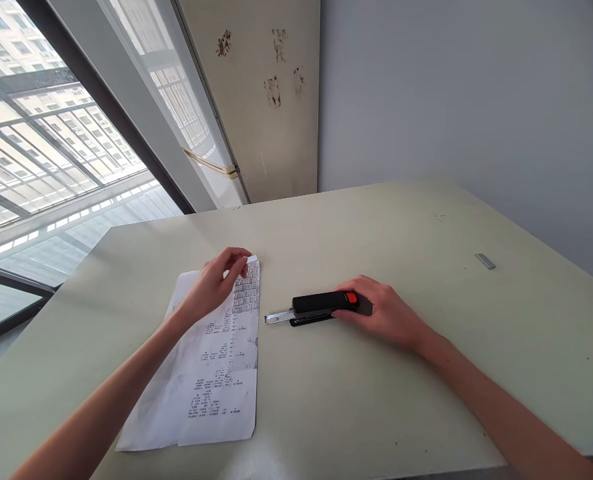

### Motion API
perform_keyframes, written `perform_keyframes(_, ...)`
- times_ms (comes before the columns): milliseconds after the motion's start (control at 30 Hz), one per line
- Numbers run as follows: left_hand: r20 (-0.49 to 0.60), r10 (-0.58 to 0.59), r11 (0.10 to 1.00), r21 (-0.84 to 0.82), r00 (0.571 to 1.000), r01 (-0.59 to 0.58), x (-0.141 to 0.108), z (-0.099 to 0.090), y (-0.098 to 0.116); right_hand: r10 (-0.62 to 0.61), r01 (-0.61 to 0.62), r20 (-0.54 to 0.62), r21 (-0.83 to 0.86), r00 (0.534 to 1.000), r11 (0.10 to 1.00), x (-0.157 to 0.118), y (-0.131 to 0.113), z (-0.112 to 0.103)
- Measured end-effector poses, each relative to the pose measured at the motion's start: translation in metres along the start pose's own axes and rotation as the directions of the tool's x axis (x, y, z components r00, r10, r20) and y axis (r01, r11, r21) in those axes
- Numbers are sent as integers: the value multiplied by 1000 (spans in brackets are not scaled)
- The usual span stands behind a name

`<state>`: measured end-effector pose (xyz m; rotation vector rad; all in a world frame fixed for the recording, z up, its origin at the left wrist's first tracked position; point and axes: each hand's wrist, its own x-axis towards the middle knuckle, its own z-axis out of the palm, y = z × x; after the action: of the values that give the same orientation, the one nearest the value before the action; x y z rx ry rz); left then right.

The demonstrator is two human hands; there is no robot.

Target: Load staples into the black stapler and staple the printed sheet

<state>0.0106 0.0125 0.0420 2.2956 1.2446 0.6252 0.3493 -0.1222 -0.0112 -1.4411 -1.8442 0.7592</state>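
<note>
My left hand [221, 277] is closed at the far right corner of the printed paper [226, 393], its thumb and fingers pinching a small white edge there. The paper lies on the table with creases and rows of print, and a block of handwritten marks fills its far right part. To the right of it is a black stapler [321, 303] with a red patch near its rear end. A silver metal tray [279, 317] sticks out from the stapler's front end, pointing toward the paper. My right hand [381, 310] wraps around the stapler's rear end.
A small grey strip of staples [485, 261] lies on the pale table [451, 393] at the right. A grey wall [451, 87] and a stained cream door panel [271, 140] stand behind the table. The window [51, 133] is at the left.
</note>
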Motion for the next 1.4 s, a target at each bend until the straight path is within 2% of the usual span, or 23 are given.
perform_keyframes(133,46,-64,979,-192,997,72,-16,3,14,6,-6,4,-7,1000,1000,0,-1,0)
perform_keyframes(300,108,-112,961,-242,988,136,-37,6,23,11,-11,7,4,1000,1000,-1,-2,0)
perform_keyframes(533,72,-8,999,-51,997,11,-66,20,37,20,-20,19,-2,1000,1000,-3,0,0)
perform_keyframes(700,60,30,999,-25,998,-29,-77,29,40,30,-30,17,5,999,1000,-2,-1,1)
perform_keyframes(1133,-5,73,997,-20,997,-73,-80,42,41,26,-25,20,-9,999,1000,-2,-2,-1)
perform_keyframes(1400,9,90,994,57,996,-90,-82,43,42,27,-27,15,-17,1000,999,-3,-2,-1)
